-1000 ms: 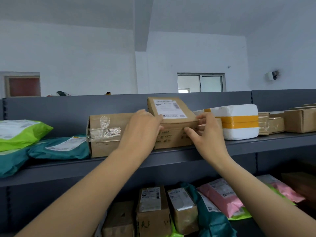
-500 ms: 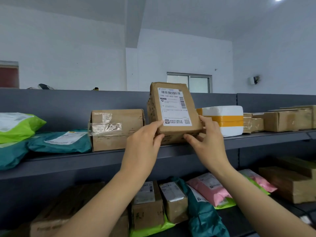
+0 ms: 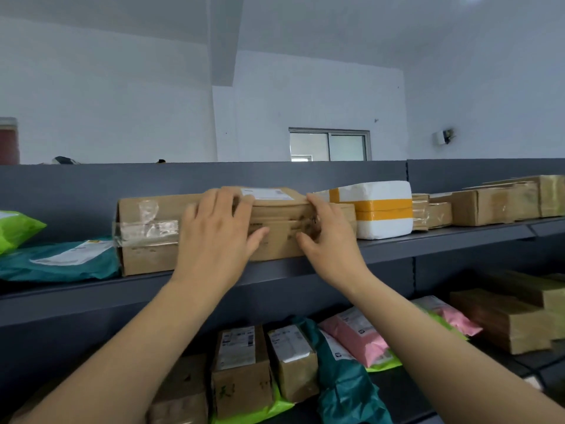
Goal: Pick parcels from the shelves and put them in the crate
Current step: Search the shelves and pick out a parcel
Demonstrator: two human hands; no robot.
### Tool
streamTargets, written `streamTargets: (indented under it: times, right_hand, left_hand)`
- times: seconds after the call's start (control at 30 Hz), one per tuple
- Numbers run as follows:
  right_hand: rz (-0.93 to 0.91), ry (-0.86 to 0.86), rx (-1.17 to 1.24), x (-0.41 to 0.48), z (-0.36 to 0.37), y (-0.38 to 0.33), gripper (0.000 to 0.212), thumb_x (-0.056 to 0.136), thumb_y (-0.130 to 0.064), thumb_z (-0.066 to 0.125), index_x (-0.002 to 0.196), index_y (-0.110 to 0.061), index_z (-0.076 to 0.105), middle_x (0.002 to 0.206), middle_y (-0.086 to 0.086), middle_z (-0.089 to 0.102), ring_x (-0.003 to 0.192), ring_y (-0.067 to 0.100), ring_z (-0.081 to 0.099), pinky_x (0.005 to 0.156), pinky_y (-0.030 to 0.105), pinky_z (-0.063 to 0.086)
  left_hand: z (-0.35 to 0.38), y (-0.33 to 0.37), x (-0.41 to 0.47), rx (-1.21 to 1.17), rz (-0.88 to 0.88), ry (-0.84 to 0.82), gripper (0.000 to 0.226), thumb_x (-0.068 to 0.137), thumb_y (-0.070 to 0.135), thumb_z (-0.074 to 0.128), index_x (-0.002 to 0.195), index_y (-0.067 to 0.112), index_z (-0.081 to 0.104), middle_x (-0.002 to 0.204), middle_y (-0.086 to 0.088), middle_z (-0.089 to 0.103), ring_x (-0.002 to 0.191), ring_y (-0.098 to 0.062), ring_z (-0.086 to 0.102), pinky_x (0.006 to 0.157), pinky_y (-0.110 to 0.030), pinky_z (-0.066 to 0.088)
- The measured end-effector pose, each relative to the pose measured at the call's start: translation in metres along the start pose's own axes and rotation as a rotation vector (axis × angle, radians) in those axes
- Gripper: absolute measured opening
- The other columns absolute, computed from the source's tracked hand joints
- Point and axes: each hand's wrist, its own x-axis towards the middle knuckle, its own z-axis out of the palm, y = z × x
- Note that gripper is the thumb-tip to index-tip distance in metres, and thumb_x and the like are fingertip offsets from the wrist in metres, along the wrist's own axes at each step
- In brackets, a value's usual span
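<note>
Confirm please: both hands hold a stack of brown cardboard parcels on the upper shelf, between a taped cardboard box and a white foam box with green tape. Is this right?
Not quite: in the head view the tape on the white foam box is orange-yellow, not green. The rest holds: the left hand and right hand hold the stacked brown parcels on the upper shelf, beside the taped cardboard box.

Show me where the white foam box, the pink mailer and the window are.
white foam box (image 3: 382, 218), head view, front face.
pink mailer (image 3: 356, 338), head view, upper surface.
window (image 3: 329, 145), head view, centre frame.
</note>
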Motion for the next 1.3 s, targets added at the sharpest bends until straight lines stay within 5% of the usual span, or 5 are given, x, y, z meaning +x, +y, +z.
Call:
streamTargets:
  times: [0.3,0.7,0.93,1.07,1.3]
  right_hand:
    - [-0.213,-0.196,0.046,0.029,-0.033,0.055,0.061,0.089,-0.016,0.061,0.144,-0.018,0.035,0.137,0.004,0.046,0.126,0.016,0.042,0.106,0.022,0.029]
    - [-0.349,-0.239,-0.382,0.055,-0.06,0.105,0.058,0.094,-0.024,0.049,0.146,-0.012,0.026,0.149,0.004,0.033,0.136,0.02,0.024,0.112,0.025,0.014]
    - [-0.303,-0.259,-0.407,0.058,-0.058,0.103,0.052,0.093,-0.022,0.049,0.141,-0.01,0.032,0.141,0.006,0.042,0.128,0.022,0.036,0.106,0.025,0.024]
    - [-0.203,-0.316,-0.491,0.063,-0.046,0.097,0.052,0.091,-0.022,0.053,0.136,-0.007,0.033,0.138,0.01,0.042,0.124,0.026,0.043,0.1,0.03,0.037]
    - [0.044,-0.383,-0.394,0.069,-0.045,0.099,0.062,0.086,-0.025,0.061,0.14,-0.012,0.034,0.135,0.014,0.043,0.117,0.028,0.049,0.095,0.031,0.041]
  left_hand:
    - [0.015,0.057,0.044,0.12,0.028,-0.139,0.048,0.088,0.046,0.045,0.106,0.005,0.064,0.091,-0.012,0.068,0.086,-0.032,0.064,0.075,-0.041,0.049]
    - [0.043,0.074,0.052,0.081,-0.089,-0.266,0.062,0.092,0.05,0.047,0.14,0.012,0.038,0.136,-0.005,0.046,0.126,-0.021,0.041,0.107,-0.03,0.027]
    - [0.055,0.078,0.062,0.098,-0.077,-0.262,0.062,0.092,0.046,0.052,0.139,0.008,0.04,0.135,-0.007,0.048,0.126,-0.023,0.042,0.106,-0.032,0.03]
    - [0.062,0.09,0.063,0.07,0.091,-0.038,0.05,0.076,0.037,0.073,0.114,0.007,0.063,0.108,-0.006,0.066,0.101,-0.027,0.061,0.083,-0.038,0.049]
    - [0.076,0.11,0.065,0.187,0.102,-0.231,0.044,0.093,0.045,0.045,0.127,0.017,0.046,0.108,-0.001,0.064,0.114,-0.022,0.046,0.09,-0.035,0.029]
